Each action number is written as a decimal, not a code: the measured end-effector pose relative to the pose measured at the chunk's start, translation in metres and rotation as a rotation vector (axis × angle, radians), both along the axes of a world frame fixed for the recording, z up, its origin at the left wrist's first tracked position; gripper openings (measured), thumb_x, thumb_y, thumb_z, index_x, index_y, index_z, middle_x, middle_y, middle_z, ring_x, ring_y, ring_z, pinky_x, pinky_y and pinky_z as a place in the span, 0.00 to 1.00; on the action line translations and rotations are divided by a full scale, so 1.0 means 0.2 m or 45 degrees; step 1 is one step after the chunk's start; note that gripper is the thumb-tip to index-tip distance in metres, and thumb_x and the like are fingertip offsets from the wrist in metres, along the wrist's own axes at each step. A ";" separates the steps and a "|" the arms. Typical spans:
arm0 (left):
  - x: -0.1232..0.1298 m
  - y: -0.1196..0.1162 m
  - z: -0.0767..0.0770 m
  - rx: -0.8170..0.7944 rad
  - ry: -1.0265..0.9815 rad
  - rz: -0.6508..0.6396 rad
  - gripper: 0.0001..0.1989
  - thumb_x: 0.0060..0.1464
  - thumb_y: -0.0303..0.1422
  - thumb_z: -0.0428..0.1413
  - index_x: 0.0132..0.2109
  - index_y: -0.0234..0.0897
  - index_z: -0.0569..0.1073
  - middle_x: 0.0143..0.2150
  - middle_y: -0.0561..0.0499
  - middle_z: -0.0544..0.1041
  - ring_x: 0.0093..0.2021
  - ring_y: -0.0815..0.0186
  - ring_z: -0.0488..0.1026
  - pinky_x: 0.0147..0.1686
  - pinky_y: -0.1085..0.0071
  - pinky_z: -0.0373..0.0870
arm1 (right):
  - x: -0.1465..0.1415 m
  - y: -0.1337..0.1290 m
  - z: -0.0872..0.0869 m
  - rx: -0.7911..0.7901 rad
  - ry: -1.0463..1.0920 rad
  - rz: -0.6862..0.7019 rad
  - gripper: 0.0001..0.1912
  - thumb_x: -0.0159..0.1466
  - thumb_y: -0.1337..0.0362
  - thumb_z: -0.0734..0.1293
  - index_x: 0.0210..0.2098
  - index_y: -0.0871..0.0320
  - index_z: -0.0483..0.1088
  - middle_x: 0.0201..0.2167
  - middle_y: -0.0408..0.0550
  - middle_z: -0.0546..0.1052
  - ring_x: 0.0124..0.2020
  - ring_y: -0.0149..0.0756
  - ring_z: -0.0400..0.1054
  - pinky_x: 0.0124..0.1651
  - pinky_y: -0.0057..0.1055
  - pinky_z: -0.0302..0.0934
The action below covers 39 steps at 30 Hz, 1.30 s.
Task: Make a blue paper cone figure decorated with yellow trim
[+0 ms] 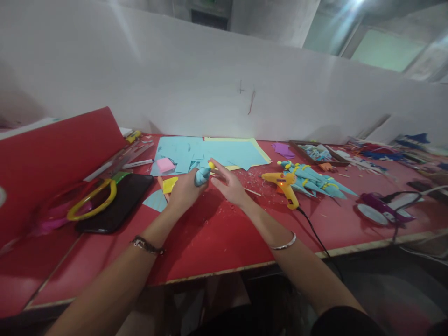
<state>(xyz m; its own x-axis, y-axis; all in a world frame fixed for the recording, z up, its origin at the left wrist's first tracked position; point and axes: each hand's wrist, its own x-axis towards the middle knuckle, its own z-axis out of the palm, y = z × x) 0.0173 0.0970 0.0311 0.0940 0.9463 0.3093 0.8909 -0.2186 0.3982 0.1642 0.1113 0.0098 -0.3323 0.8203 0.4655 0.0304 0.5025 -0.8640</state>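
Observation:
My left hand (184,190) is wrapped round a light blue rolled paper piece (202,176), which is topped by a small yellow ball (211,165). Just to the right, my right hand (231,187) has its fingers stretched and apart, with the fingertips close to the yellow ball. Whether they touch it I cannot tell. Beside my left hand lie a yellow paper pad (169,185) and a piece of blue paper (156,200), both partly hidden by it.
Right of my hands lies a yellow glue gun (287,185) with its cord, before several blue paper cones (315,179). A dark phone (122,198) and yellow-handled scissors (93,205) lie left. Blue sheets (227,151) lie behind; a brown tray (339,161) stands back right.

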 end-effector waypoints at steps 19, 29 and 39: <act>0.03 -0.04 0.01 0.023 0.226 0.136 0.16 0.51 0.39 0.48 0.48 0.44 0.63 0.37 0.46 0.76 0.38 0.55 0.72 0.32 0.67 0.61 | 0.01 -0.03 0.04 0.185 -0.201 -0.067 0.30 0.60 0.50 0.56 0.60 0.49 0.47 0.61 0.43 0.52 0.61 0.36 0.45 0.63 0.39 0.40; 0.02 -0.02 -0.01 0.022 0.225 0.116 0.16 0.51 0.38 0.48 0.48 0.43 0.64 0.36 0.45 0.76 0.37 0.55 0.72 0.31 0.67 0.60 | 0.00 -0.04 0.03 0.144 -0.204 -0.029 0.33 0.58 0.47 0.56 0.60 0.49 0.45 0.62 0.43 0.49 0.63 0.35 0.41 0.63 0.37 0.37; 0.00 0.01 -0.02 -0.023 0.132 0.080 0.16 0.48 0.37 0.48 0.46 0.39 0.65 0.31 0.47 0.75 0.32 0.58 0.71 0.28 0.69 0.59 | -0.01 -0.03 0.01 0.035 -0.101 0.035 0.34 0.58 0.48 0.58 0.60 0.49 0.45 0.62 0.44 0.48 0.63 0.34 0.40 0.63 0.37 0.37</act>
<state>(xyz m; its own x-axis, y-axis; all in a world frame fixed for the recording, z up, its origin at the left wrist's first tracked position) 0.0169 0.0996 0.0271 0.0652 0.9566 0.2841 0.9391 -0.1551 0.3066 0.1614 0.1056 0.0127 -0.3913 0.7975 0.4593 0.0840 0.5279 -0.8451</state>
